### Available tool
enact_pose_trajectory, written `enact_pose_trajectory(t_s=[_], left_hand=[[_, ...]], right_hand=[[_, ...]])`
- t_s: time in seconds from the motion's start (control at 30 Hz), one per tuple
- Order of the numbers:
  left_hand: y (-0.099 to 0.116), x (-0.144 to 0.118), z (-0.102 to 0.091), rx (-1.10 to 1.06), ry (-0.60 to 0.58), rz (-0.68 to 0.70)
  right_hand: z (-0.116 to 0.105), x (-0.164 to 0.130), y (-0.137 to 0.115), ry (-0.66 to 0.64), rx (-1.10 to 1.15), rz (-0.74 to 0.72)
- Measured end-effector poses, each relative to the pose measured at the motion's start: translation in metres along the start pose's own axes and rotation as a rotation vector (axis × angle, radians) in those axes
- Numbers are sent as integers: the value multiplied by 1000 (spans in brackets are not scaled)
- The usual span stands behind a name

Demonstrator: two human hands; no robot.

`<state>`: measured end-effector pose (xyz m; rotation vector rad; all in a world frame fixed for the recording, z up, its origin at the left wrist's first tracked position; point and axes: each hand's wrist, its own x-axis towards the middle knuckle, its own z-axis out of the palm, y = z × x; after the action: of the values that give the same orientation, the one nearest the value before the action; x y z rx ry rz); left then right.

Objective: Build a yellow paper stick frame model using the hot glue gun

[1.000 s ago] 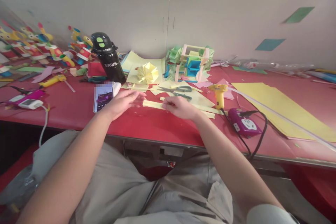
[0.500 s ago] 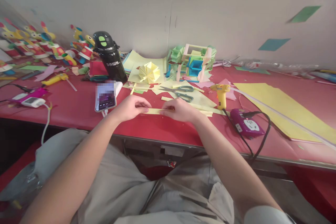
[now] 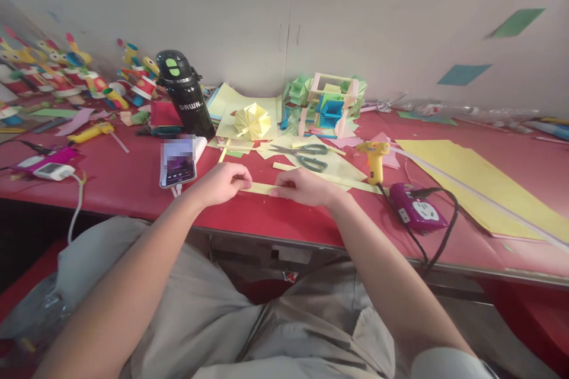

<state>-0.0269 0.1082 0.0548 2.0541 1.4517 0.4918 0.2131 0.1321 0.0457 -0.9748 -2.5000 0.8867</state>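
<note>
The counter [image 3: 124,186] has a smooth red top with a soft sheen. The strip [image 3: 262,188] is thin matt pale-yellow paper, same as the big sheet [image 3: 480,186] on the right. The bottle [image 3: 186,98] at the far left is glossy black plastic. The glue gun [image 3: 374,160] looks like yellow plastic, the power strip [image 3: 418,213] shiny purple plastic. The scissors [image 3: 306,155] have metal blades and dull green handles.

White letters reading "DAWN" are showing on the side of the black bottle [image 3: 186,98]. The phone [image 3: 178,161] screen is showing blurred, so nothing there can be read. No other lettering is showing clearly enough to read.
</note>
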Motion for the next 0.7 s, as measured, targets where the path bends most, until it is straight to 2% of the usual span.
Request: enact_pose_trajectory(t_s=[0.17, 0.27, 0.4, 0.57, 0.7], left_hand=[[-2, -3, -1, 25, -15, 48], [-3, -6, -8, -28, -58, 13], [-10, -13, -20, -5, -111, -37], [-12, -17, -27, -5, -57, 17], [-5, -17, -26, -118, -55, 100]], right_hand=[[-5, -2, 5, -24, 13, 6], [-10, -5, 10, -28, 59, 7], [-19, -13, 16, -50, 98, 83], [-27, -20, 18, -62, 103, 99], [-36, -23, 16, -45, 147, 104]])
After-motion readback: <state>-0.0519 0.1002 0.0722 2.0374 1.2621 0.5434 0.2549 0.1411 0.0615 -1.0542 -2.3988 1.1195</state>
